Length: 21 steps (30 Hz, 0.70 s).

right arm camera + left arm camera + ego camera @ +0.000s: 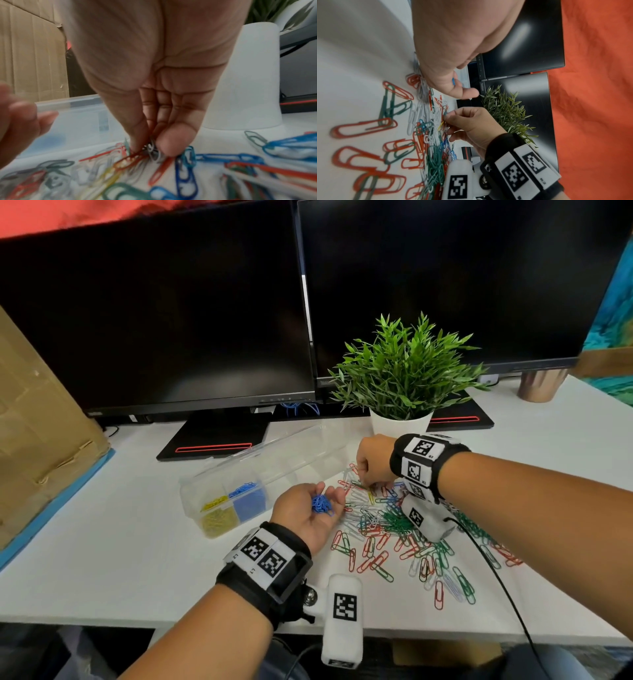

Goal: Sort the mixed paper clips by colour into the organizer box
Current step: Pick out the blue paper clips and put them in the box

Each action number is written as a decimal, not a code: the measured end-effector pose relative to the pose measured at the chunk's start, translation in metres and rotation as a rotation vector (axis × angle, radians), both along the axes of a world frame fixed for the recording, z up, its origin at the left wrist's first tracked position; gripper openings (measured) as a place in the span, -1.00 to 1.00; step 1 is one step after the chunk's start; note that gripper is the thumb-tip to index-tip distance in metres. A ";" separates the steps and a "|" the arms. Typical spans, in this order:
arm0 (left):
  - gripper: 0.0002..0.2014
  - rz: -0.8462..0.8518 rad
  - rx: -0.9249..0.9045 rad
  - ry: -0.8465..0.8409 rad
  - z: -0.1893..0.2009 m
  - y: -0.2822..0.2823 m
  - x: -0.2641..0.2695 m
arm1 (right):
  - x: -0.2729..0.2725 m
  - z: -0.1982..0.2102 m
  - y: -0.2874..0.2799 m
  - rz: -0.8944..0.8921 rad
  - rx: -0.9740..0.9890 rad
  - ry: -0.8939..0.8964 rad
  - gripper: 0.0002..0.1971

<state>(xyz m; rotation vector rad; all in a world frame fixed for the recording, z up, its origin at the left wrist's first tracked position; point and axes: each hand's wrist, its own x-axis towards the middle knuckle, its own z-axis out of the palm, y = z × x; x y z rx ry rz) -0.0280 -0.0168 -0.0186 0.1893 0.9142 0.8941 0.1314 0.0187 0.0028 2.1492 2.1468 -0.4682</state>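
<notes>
A pile of mixed paper clips [394,525] in red, green, white and blue lies on the white desk [120,559]. My left hand [330,491] is palm up beside the pile, carrying a bunch of blue clips [322,504] in its cupped palm. My right hand [368,486] points down into the pile's far edge. In the right wrist view its thumb and fingers [149,147] pinch a pale clip [154,152]. The clear organizer box [291,467] stands left of the hands, lid open. Its near compartments hold yellow clips [217,520] and blue clips [251,501].
A potted plant in a white pot [400,424] stands just behind my right hand. Two dark monitors [171,320] on black stands fill the back. A cardboard box [41,422] is at the left, a copper cup [541,386] at the far right. A black cable [496,577] trails over the clips.
</notes>
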 end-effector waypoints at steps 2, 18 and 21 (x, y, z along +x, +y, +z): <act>-0.81 -0.017 0.006 -0.006 0.002 -0.001 -0.001 | 0.005 -0.001 0.002 -0.022 -0.022 0.080 -0.81; -0.78 -0.047 0.041 0.025 0.000 -0.006 -0.005 | 0.004 0.016 -0.014 -0.022 -0.089 -0.005 -0.74; -0.78 -0.046 0.046 0.023 0.000 -0.006 -0.007 | -0.002 0.009 -0.011 -0.008 -0.032 -0.072 -0.69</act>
